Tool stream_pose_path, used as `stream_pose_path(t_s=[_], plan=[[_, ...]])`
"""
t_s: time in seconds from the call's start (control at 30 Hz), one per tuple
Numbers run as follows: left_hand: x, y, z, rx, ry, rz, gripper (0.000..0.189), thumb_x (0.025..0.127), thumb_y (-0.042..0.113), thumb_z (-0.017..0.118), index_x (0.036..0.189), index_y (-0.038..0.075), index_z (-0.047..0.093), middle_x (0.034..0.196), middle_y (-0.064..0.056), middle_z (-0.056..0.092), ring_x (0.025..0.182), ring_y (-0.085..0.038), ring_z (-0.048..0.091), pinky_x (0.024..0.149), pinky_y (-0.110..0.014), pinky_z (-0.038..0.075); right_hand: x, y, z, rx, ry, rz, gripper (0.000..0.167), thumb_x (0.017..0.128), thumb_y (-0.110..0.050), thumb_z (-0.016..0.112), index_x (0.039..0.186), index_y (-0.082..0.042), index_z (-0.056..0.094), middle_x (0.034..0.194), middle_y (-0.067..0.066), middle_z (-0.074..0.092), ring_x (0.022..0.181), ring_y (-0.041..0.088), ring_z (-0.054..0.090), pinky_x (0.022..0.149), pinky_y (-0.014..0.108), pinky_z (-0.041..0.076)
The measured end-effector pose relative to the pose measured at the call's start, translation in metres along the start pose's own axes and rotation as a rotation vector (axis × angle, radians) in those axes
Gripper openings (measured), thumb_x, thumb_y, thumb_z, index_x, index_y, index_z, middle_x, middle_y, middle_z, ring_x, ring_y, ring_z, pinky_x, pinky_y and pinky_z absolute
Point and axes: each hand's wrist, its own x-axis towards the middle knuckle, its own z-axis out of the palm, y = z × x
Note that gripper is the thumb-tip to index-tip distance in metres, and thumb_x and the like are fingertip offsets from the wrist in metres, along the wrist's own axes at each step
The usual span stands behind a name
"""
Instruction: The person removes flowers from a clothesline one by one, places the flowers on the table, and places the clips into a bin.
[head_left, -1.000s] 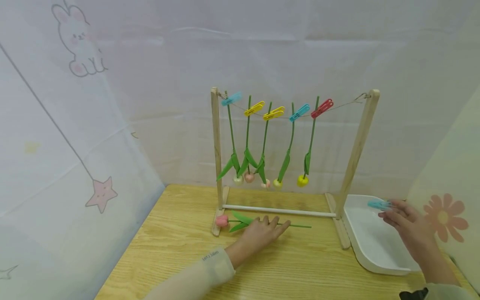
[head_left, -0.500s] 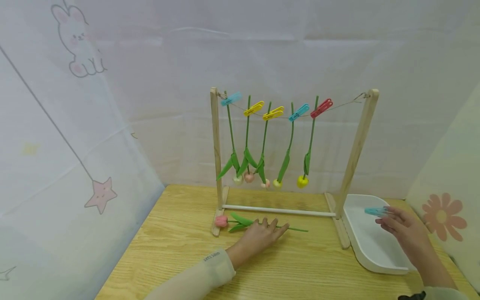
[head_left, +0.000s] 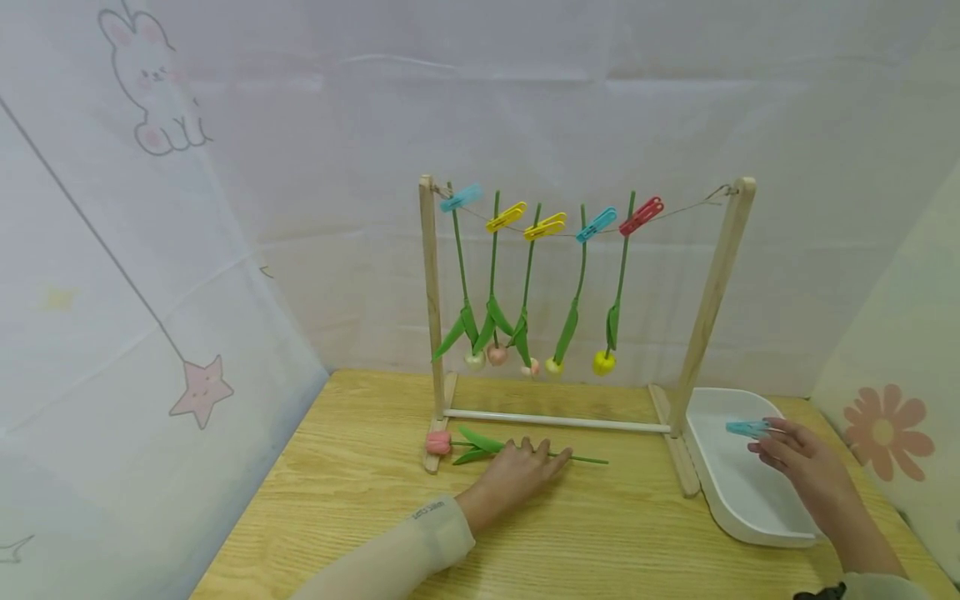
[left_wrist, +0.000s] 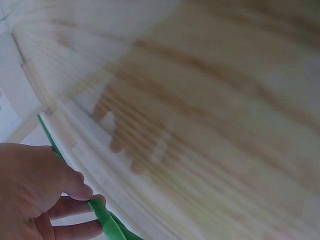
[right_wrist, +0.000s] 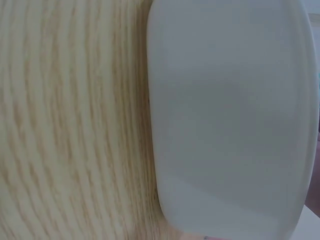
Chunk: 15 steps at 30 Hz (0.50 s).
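In the head view, a pink artificial tulip lies along the table, its head over the left foot of the wooden rack. My left hand holds its green stem. The left wrist view shows the thumb and fingers of that hand around the stem, near a leaf. My right hand pinches a light blue clothespin over the white tray. In the right wrist view only the tray shows clearly; a sliver of hand appears at the edge.
A twine line spans the rack's posts. Several tulips hang heads down from it on blue, yellow and red clothespins, one being a yellow tulip. A white rod joins the rack's feet. Printed cloth surrounds the wooden table.
My right hand has come slightly left and down with the blue clothespin. The pink tulip's stem end has shifted slightly left and toward me, with my left hand staying on it.
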Motion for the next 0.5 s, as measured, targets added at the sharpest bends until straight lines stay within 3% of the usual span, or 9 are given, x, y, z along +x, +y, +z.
stream_pose_path(t_s=[0.3,0.5], plan=[[0.0023,0.0011,-0.0011,-0.029,-0.058,-0.001,0.072,0.098,0.016,0.069,0.158,0.036,0.034,0.137,0.004,0.062,0.100,-0.016,0.070,0.078,-0.033,0.061,-0.0010,0.0052,-0.0028,0.014,-0.004,-0.016,0.027,0.104,-0.002,0.053,0.122,-0.022,0.058,0.106,-0.011,0.073,0.094,0.005,0.071,0.081,0.017,0.057],[0.0028,0.0020,0.0000,-0.010,-0.055,0.000,0.070,0.097,0.014,0.068,0.155,0.037,0.038,0.131,0.005,0.066,0.092,-0.014,0.070,0.072,-0.029,0.060,-0.0002,0.0066,-0.0042,0.003,0.003,-0.006,0.026,0.104,-0.004,0.053,0.122,-0.022,0.057,0.106,-0.011,0.073,0.094,0.005,0.071,0.081,0.017,0.057]])
